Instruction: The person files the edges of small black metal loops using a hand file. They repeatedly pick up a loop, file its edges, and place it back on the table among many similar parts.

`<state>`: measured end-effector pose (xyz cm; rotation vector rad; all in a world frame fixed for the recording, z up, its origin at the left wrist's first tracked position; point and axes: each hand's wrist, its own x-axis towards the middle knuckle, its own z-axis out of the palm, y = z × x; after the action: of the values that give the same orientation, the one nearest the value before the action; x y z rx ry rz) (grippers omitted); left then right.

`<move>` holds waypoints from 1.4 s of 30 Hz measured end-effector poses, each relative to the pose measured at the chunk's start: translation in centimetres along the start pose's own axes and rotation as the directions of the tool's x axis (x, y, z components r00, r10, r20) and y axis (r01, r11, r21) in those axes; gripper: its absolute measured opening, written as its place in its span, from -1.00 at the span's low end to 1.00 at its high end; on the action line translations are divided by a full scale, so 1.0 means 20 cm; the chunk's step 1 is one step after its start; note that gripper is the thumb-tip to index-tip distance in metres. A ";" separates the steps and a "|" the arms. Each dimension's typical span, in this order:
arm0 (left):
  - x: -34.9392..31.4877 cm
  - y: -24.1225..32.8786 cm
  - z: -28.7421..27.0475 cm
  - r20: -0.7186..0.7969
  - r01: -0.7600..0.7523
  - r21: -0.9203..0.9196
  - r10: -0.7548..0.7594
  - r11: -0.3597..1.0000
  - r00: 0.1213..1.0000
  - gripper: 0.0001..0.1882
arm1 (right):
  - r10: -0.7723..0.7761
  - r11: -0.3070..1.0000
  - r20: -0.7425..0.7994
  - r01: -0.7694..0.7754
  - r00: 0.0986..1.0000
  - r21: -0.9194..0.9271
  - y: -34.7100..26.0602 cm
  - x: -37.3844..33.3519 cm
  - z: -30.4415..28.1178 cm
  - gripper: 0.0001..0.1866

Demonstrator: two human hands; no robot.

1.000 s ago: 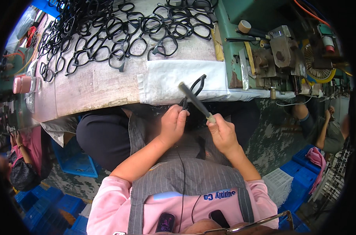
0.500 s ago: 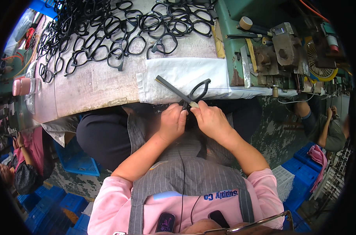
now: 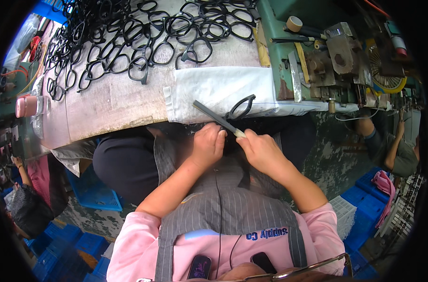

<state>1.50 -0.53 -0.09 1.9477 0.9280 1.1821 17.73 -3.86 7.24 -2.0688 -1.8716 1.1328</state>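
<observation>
Right hand point(image 3: 263, 151): fingers curled shut around the pale handle end of a flat grey file point(image 3: 217, 118). The blade runs up and to the person's left from the fist and crosses the work at a slant.

Left hand point(image 3: 208, 145): closed, fingers folded down, thumb side up. It sits just beside the right hand, knuckles nearly touching it. It grips the lower part of a black eyeglass frame point(image 3: 240, 107); the exact pinch point is hidden under the fingers. One rim loop of the frame stands clear above both hands, and the file lies against the frame just below that loop.

Directly beyond the hands: a white cloth point(image 3: 218, 89) draped over the near edge of the workbench point(image 3: 110, 101). File and frame are held over its lower margin, at the bench edge and above the person's lap.

Farther out, past the cloth: a large scatter of black eyeglass frames point(image 3: 129, 42), many overlapping, covering the far part of the bench and spreading to the left of the hands.

To the right of the hands, beyond the cloth: a green machine base point(image 3: 280, 28) carrying a worn metal fixture point(image 3: 341, 51) and a roll of tape point(image 3: 295, 23).

Far left of the hands, at the bench end: a pink cup point(image 3: 26, 106).

Below the hands: grey striped apron point(image 3: 223, 207) over pink sleeves. Blue crates point(image 3: 89, 190) on the floor to the left. Another person point(image 3: 388, 145) crouches well to the right.
</observation>
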 end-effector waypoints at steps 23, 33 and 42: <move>0.00 -0.03 0.00 0.007 -0.045 0.024 0.045 0.999 0.999 -0.90 | -0.082 0.996 -0.053 0.084 0.995 0.039 0.01 0.00 0.00 -0.68; 0.00 0.00 0.00 -0.008 -0.040 0.005 0.040 0.999 0.999 -0.90 | -0.136 0.971 -0.156 0.163 0.978 0.175 0.06 0.03 0.00 -0.68; -0.01 -0.01 0.00 -0.019 -0.025 -0.020 0.025 0.999 1.000 -0.91 | 0.018 0.282 0.389 -0.378 0.921 0.882 0.09 0.00 0.02 -0.72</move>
<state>1.46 -0.57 -0.28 1.9402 0.9003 1.2218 18.93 -4.36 5.86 -1.3761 -0.5048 2.0378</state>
